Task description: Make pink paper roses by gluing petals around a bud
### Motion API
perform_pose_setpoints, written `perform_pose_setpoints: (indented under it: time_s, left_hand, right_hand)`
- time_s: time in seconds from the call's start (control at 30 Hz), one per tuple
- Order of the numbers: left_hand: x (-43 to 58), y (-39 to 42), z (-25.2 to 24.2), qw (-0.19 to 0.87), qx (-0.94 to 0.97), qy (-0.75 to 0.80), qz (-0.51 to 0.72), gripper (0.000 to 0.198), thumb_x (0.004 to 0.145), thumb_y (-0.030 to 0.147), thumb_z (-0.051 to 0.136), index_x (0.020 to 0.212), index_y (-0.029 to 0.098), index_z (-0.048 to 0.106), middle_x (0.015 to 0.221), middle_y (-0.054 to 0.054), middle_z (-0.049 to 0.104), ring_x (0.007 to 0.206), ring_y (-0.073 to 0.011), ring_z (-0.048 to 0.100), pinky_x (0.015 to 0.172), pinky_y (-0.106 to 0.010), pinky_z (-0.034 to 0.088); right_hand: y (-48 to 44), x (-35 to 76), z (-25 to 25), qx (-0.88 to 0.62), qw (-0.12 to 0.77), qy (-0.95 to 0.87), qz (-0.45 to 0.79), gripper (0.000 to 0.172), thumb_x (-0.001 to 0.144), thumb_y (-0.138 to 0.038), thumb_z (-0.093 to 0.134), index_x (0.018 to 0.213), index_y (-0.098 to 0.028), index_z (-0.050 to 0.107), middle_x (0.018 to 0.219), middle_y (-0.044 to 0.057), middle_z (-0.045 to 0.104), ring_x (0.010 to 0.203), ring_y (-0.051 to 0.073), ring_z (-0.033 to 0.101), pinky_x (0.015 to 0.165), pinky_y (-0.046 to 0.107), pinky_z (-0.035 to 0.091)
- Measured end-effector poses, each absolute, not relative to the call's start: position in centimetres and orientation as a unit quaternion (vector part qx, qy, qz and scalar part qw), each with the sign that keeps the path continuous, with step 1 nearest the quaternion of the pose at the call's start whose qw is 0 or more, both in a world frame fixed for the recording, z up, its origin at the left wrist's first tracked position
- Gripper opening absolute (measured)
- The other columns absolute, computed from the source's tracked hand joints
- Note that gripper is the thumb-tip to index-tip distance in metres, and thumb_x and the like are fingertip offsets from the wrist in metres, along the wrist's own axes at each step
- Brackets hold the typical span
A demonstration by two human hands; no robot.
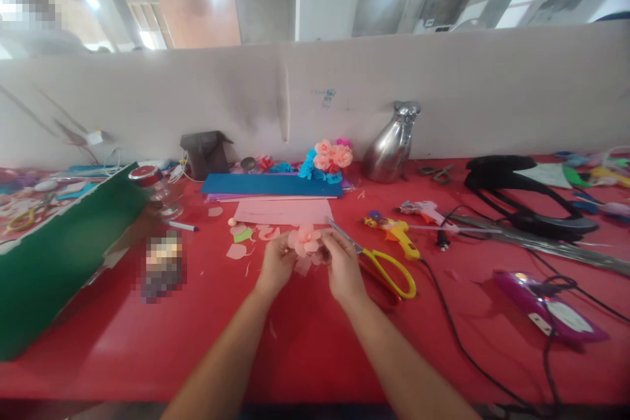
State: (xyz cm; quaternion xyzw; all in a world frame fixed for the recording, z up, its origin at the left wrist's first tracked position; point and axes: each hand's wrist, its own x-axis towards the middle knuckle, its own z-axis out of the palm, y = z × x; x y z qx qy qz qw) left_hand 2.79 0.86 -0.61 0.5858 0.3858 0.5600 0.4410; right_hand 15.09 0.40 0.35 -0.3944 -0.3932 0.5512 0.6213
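Both my hands meet over the middle of the red table [305, 348]. My left hand [275, 266] and my right hand [342, 266] together pinch a small pink paper flower [305, 241] between their fingertips. Yellow-handled scissors [388, 269] lie just right of my right hand, blades pointing up-left toward it. Pink and green paper scraps [241, 236] lie left of my left hand. A pink paper sheet [283, 211] lies flat just beyond the flower.
Blue sheets [270, 185] and a bunch of paper flowers [329, 159] sit by the wall with a silver vase [391, 144]. Two glue guns [401, 236] and black cables [457, 335] lie right. A green box [54, 256] and glass jar [157, 190] stand left.
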Motion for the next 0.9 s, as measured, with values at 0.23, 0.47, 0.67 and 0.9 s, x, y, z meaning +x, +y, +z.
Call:
perform_pose_setpoints:
  time_s: [0.23,0.47,0.67,0.9]
  left_hand:
    - [2.69,0.8,-0.31,0.409,0.617,0.383,0.552,0.024,0.065,0.003,0.047,0.065,0.016,0.068,0.072,-0.003,0.066,0.07,-0.0162,0.06,0.068,-0.025,0.046]
    - [2.59,0.81,-0.4,0.4,0.62,0.388,0.553,0.021,0.066,0.005,0.049,0.065,0.015,0.068,0.072,-0.003,0.066,0.069,-0.0156,0.059,0.068,-0.025,0.045]
    - [2.75,0.92,-0.85,0.464,0.56,0.393,0.563,0.016,0.069,0.011,0.053,0.07,0.015,0.068,0.071,-0.003,0.066,0.067,-0.0152,0.058,0.065,-0.025,0.045]
    - [2.73,0.83,-0.54,0.479,0.542,0.393,0.569,0.011,0.066,0.011,0.057,0.064,0.014,0.067,0.065,-0.001,0.064,0.061,-0.0132,0.055,0.06,-0.024,0.042]
  right_hand:
    - [0.52,15.06,0.64,-0.407,0.607,-0.393,0.557,0.021,0.072,-0.037,0.064,0.06,-0.021,0.058,0.051,-0.004,0.05,0.046,0.01,0.037,0.046,0.025,0.026]
    - [0.46,15.09,0.55,-0.407,0.618,-0.382,0.553,0.02,0.071,-0.039,0.066,0.062,-0.021,0.061,0.054,-0.003,0.052,0.048,0.011,0.04,0.047,0.025,0.028]
    - [0.51,14.94,0.62,-0.391,0.654,-0.366,0.534,0.027,0.072,-0.041,0.068,0.058,-0.021,0.057,0.052,-0.004,0.047,0.047,0.011,0.036,0.046,0.026,0.025]
    - [0.57,15.01,0.69,-0.375,0.659,-0.347,0.551,0.029,0.073,-0.041,0.067,0.057,-0.021,0.054,0.052,-0.004,0.047,0.046,0.011,0.036,0.045,0.027,0.025]
